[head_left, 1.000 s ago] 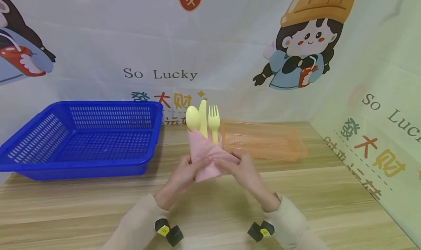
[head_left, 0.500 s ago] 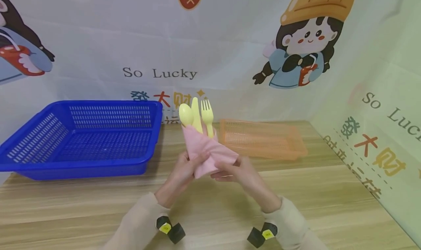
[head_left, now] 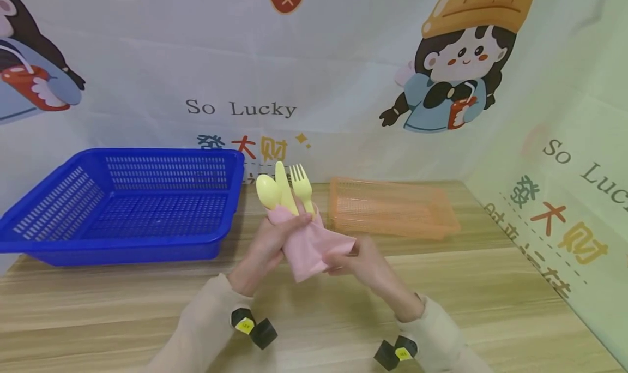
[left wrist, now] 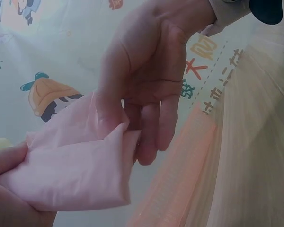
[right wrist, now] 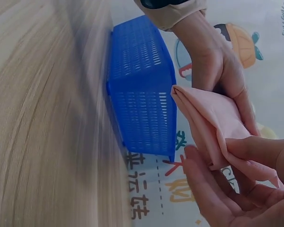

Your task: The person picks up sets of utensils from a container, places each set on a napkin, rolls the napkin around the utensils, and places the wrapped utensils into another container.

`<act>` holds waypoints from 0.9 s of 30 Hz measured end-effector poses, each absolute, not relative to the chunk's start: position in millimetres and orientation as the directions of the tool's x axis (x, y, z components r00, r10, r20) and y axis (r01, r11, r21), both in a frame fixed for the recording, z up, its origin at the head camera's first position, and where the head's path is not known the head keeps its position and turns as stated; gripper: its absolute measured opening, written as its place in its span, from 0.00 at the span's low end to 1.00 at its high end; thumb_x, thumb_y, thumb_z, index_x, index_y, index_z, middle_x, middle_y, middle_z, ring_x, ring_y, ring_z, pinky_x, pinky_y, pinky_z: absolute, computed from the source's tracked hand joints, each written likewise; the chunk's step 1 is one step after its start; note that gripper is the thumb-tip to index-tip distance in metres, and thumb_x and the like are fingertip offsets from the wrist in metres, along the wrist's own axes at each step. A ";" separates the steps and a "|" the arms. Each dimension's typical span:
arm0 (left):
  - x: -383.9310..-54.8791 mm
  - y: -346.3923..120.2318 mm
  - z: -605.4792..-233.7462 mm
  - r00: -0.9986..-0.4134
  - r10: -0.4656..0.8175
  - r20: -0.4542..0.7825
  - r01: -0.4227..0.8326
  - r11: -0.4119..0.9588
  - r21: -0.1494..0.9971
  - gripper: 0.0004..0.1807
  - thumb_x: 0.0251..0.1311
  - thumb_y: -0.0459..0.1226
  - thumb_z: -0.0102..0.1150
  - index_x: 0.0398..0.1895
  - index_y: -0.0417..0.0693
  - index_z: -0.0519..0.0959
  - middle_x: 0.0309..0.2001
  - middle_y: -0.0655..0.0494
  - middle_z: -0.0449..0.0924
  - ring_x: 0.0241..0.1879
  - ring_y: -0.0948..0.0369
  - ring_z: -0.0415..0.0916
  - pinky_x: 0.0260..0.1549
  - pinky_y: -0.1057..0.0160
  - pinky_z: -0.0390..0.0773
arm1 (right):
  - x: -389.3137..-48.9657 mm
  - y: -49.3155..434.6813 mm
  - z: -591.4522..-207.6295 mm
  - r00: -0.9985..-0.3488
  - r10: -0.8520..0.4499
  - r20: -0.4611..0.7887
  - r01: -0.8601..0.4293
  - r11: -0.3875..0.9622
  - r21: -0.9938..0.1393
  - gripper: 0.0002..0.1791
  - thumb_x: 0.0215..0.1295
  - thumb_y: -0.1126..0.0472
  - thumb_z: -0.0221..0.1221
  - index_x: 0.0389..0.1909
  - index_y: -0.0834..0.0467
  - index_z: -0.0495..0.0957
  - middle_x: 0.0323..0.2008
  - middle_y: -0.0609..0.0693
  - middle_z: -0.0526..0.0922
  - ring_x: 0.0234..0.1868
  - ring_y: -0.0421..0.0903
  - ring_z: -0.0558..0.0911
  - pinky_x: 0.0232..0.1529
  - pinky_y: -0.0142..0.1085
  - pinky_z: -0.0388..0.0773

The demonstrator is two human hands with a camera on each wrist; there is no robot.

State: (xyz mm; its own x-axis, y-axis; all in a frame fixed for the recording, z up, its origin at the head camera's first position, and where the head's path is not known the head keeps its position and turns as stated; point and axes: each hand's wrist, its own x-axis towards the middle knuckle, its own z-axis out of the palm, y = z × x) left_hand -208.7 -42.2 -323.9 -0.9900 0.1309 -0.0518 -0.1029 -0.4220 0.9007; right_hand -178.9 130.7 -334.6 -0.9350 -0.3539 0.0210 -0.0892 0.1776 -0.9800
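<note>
A pink napkin (head_left: 310, 248) is folded round a pale yellow spoon (head_left: 267, 191), knife (head_left: 284, 188) and fork (head_left: 301, 186), whose upper ends stick out at the top; their handles are hidden inside. My left hand (head_left: 269, 242) grips the bundle from the left, thumb lying across the napkin just below the cutlery. On the other side my right hand (head_left: 365, 264) pinches the napkin's loose right corner between thumb and fingers. The right wrist view shows folded layers along the napkin's bottom edge (right wrist: 203, 127), with the right thumb on top.
On the left of the wooden table (head_left: 314, 324) stands a large blue plastic basket (head_left: 218, 242). A shallow orange basket (head_left: 392, 228) sits at the back right, behind the right hand. A printed cloth (head_left: 343, 62) hangs behind and along the right side.
The bundle has tilted further left and dropped a little. My left thumb has shifted up toward the cutlery, while the right hand has moved out to the napkin's right corner.
</note>
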 end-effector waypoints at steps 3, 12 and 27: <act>-209.2 -43.1 -323.2 -0.994 0.094 -0.062 -0.095 -0.404 0.910 0.16 0.52 0.25 0.54 0.45 0.37 0.67 0.29 0.57 0.79 0.30 0.64 0.78 0.33 0.66 0.78 | -178.9 129.9 -335.9 -0.942 -0.333 0.049 -0.124 0.209 -0.970 0.15 0.55 0.68 0.56 0.41 0.75 0.73 0.37 0.63 0.80 0.36 0.48 0.81 0.37 0.39 0.79; -210.2 -46.8 -319.0 -0.991 0.059 -0.121 -0.134 -0.421 0.897 0.17 0.52 0.27 0.56 0.46 0.41 0.67 0.30 0.57 0.79 0.31 0.63 0.79 0.35 0.65 0.78 | -179.1 127.5 -336.1 -0.954 -0.287 0.085 -0.145 0.196 -0.970 0.14 0.59 0.68 0.54 0.42 0.74 0.73 0.38 0.63 0.79 0.38 0.51 0.81 0.39 0.37 0.78; -211.8 -49.8 -317.6 -0.990 0.053 -0.131 -0.141 -0.368 0.919 0.16 0.53 0.29 0.57 0.44 0.37 0.68 0.27 0.57 0.79 0.29 0.64 0.78 0.32 0.66 0.78 | -181.8 124.5 -337.3 -0.944 -0.329 -0.004 -0.025 0.085 -0.996 0.18 0.58 0.68 0.53 0.49 0.72 0.67 0.42 0.63 0.76 0.39 0.50 0.79 0.40 0.42 0.78</act>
State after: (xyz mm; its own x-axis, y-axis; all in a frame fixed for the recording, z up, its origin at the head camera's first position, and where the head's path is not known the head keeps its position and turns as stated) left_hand -211.8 -49.8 -317.6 -0.9900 0.0531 -0.1308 -0.1412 -0.3681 0.9190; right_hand -181.8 124.5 -337.3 -0.9444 -0.3287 -0.0045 -0.0248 0.0849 -0.9961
